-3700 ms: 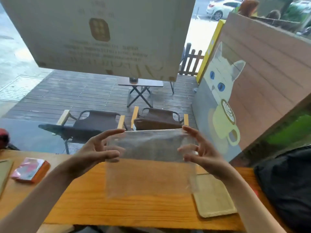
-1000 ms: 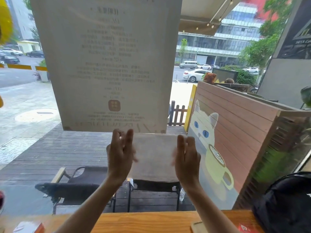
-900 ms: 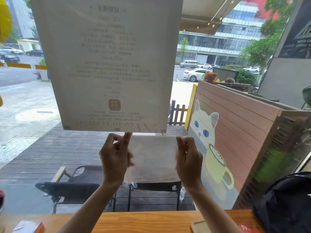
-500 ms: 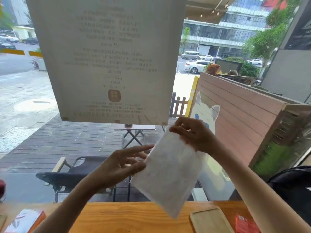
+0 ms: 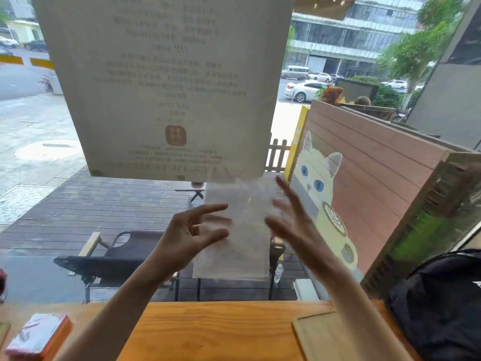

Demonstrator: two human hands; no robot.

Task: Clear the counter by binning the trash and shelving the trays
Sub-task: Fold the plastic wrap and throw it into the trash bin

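Note:
A thin translucent white paper sheet (image 5: 238,246) hangs upright in the air above the wooden counter (image 5: 208,332). My left hand (image 5: 191,231) is at its left edge, with thumb and fingers spread and touching it. On its right edge lies my right hand (image 5: 294,222), fingers also spread and blurred by motion. The sheet is held between the two hands. A light wooden tray (image 5: 330,337) lies flat on the counter at the lower right, partly cut off by the frame.
A red and orange box (image 5: 39,337) sits at the counter's left end. A black bag (image 5: 442,303) fills the right end. Just behind the counter is a window with a large paper poster (image 5: 161,82) stuck to it.
The sheet has swung from a tilt, held by my right hand at its top corner, to upright between both hands. My left hand has risen to its left edge.

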